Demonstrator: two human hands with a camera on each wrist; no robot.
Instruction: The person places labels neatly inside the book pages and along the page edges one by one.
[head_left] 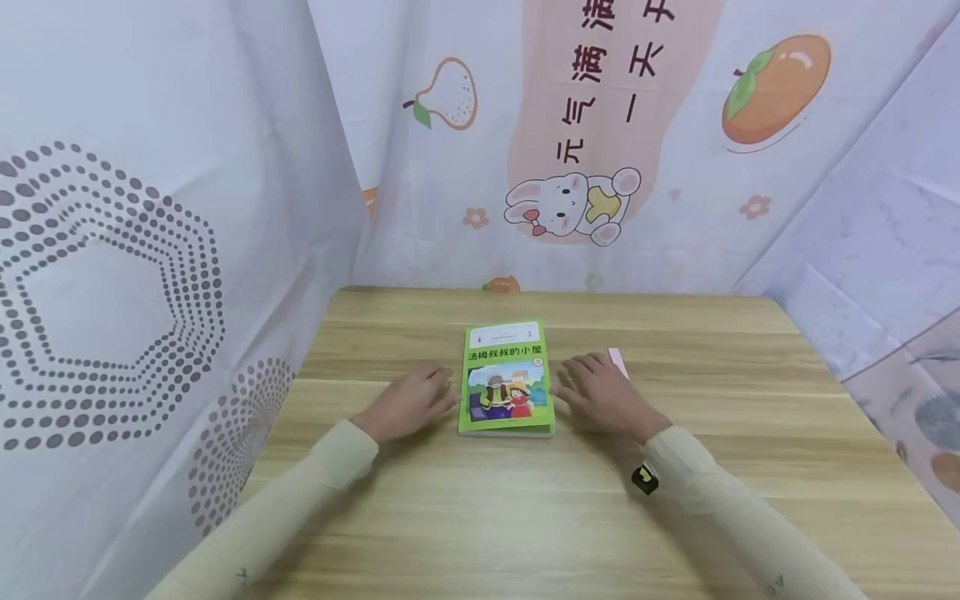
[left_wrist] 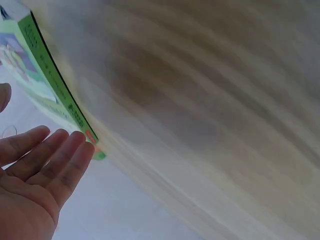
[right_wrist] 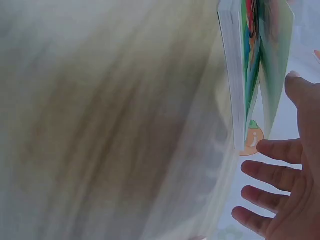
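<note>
A green picture book (head_left: 507, 379) with two cartoon figures on its front lies on the wooden table, its cover raised slightly along the right side. My left hand (head_left: 415, 402) is beside its spine, fingers extended and holding nothing; the left wrist view shows the spine (left_wrist: 57, 80) close to those fingertips. On the other side my right hand (head_left: 606, 396) has its fingers spread and grips nothing. In the right wrist view the lifted cover (right_wrist: 276, 65) stands off the page block (right_wrist: 231, 75), near the right thumb; whether they touch I cannot tell. A pink strip (head_left: 618, 362) lies partly hidden behind the right hand.
The wooden table (head_left: 480, 517) reaches back to a white curtain (head_left: 450, 167) printed with fruit and a rabbit. Another patterned curtain (head_left: 277, 208) hangs along the left edge, and pale cloth (head_left: 862, 250) hangs on the right. A small dark object (head_left: 644, 479) sits at the right cuff.
</note>
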